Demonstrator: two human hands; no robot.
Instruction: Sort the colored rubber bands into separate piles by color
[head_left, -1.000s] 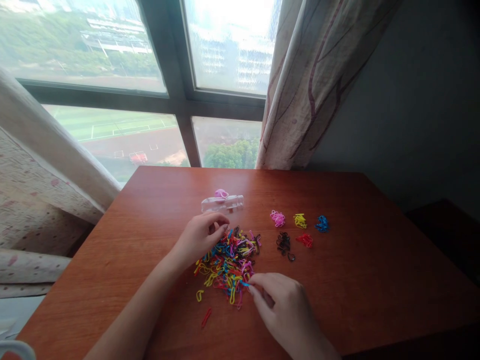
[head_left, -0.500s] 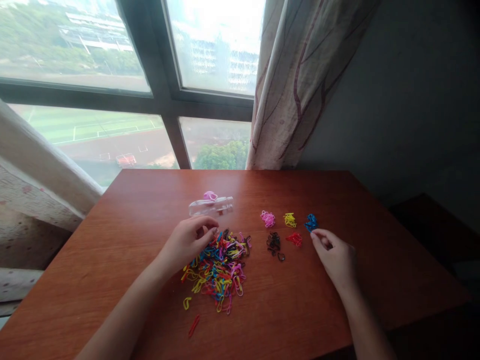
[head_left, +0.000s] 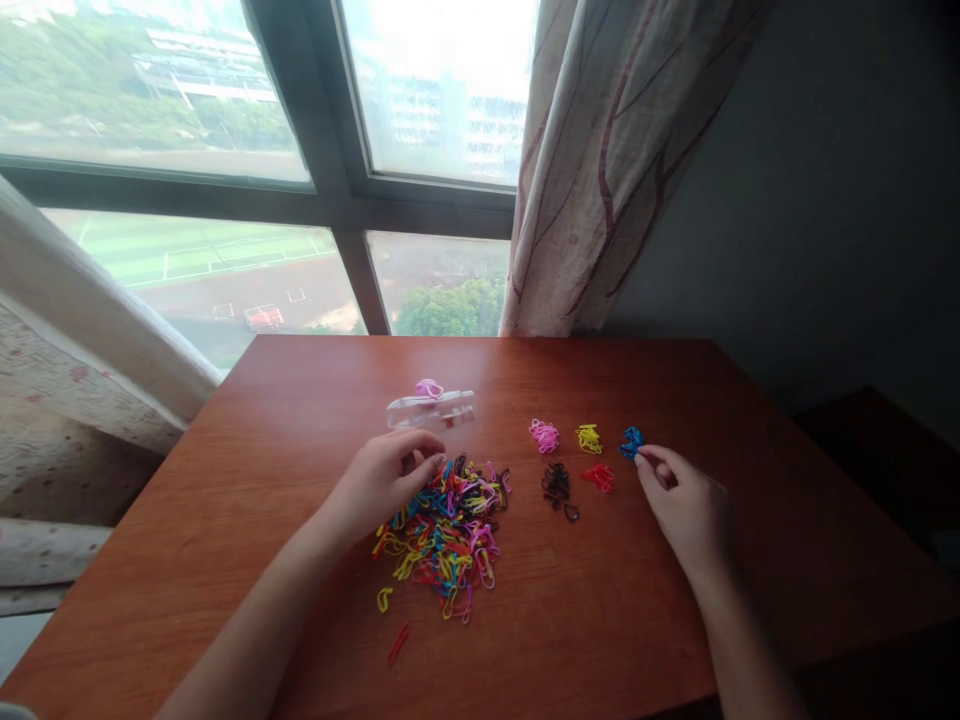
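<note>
A heap of small, thin loops [head_left: 442,540], like rubber bands, lies mid-table in yellow, pink, red, blue and black. My left hand [head_left: 394,475] is at its upper left edge, thumb and forefinger closed; whatever is between them is too small to make out. On the right, my right hand [head_left: 686,500] pinches at the edge of a small blue pile [head_left: 631,440], its fingertips touching the blue loops. Sorted by colour beside it are a pink pile [head_left: 545,436], a yellow pile [head_left: 589,438], a black pile [head_left: 556,483] and a red pile [head_left: 599,478].
A clear plastic container [head_left: 431,410] with a pink part [head_left: 428,388] lies behind the heap. Nearer me are a stray yellow loop [head_left: 385,600] and a red one [head_left: 397,645]. The wooden table [head_left: 540,620] meets a window and curtain [head_left: 577,200] at the back.
The whole view has shifted slightly, so everything appears a little farther right. My right hand stays at the blue pile, its fingertips slightly closer in. My left hand keeps its place by the heap.
</note>
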